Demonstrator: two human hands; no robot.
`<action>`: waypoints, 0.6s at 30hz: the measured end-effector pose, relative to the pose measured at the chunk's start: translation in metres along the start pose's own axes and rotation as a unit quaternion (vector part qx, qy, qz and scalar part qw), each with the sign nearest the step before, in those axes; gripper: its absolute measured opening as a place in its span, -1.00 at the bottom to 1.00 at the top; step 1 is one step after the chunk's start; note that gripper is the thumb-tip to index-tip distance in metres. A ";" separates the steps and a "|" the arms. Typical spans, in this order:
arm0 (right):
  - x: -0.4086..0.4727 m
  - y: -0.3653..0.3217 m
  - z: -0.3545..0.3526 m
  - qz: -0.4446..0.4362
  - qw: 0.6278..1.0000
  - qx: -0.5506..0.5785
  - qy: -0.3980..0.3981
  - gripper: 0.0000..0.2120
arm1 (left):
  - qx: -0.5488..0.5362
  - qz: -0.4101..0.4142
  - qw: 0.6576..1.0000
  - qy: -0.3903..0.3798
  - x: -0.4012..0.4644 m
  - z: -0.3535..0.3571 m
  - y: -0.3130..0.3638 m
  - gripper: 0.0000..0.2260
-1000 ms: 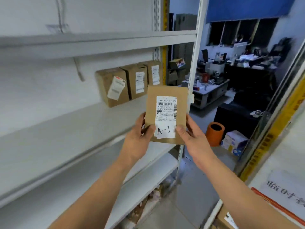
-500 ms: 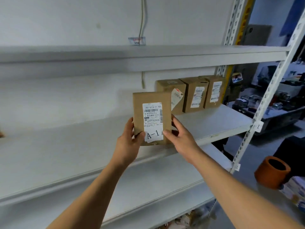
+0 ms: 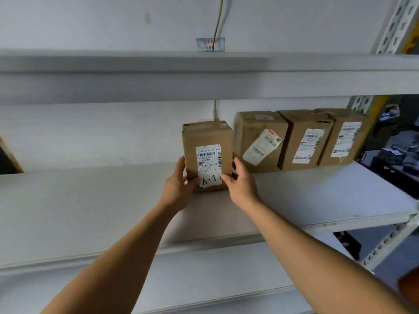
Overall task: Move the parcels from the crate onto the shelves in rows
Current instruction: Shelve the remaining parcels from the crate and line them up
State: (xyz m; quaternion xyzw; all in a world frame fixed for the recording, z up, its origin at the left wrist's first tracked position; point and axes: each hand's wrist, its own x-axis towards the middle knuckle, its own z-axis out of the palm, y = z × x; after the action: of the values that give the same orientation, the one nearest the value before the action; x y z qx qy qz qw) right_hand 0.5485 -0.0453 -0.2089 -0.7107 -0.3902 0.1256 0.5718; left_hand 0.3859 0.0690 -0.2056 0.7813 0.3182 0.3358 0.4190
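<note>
A brown cardboard parcel with a white label marked A-1 stands upright on the white middle shelf. My left hand grips its lower left edge and my right hand grips its lower right edge, thumbs on the front. It sits just left of a row of three brown labelled parcels that stand against the wall at the shelf's right end. The crate is out of view.
An upper shelf runs overhead and a lower shelf lies below. A perforated white upright stands at the right, with an orange object on the floor beyond. A cable hangs down the wall.
Both hands carried the A-1 parcel from out in front of the rack onto the middle shelf, beside the row of three. The view swung left toward the shelves.
</note>
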 end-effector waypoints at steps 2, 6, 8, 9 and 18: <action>0.015 0.007 0.001 0.003 1.000 -0.011 0.006 -0.30 | 0.013 -0.016 1.000 0.001 0.014 0.007 0.000 -0.30; 0.035 0.010 0.000 0.021 0.998 -0.056 0.030 -0.40 | 0.019 -0.024 0.999 -0.012 0.040 0.019 0.000 -0.27; 0.044 0.014 0.002 0.036 0.996 -0.069 0.043 -0.40 | 0.023 -0.021 0.999 -0.018 0.051 0.023 0.000 -0.26; 0.048 0.015 0.003 0.042 0.995 -0.075 0.050 -0.39 | 0.025 -0.021 0.999 -0.020 0.056 0.025 0.000 -0.27; 0.068 0.011 0.022 0.078 0.988 -0.104 0.087 -0.47 | 0.024 -0.021 0.999 -0.024 0.091 0.030 -0.010 -0.32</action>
State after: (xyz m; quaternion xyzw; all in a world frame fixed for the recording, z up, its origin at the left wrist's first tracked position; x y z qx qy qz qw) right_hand 0.5841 0.0178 -0.2078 -0.8024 -0.2936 0.0663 0.5154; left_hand 0.4594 0.1315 -0.2035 0.7923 0.3324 0.3005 0.4142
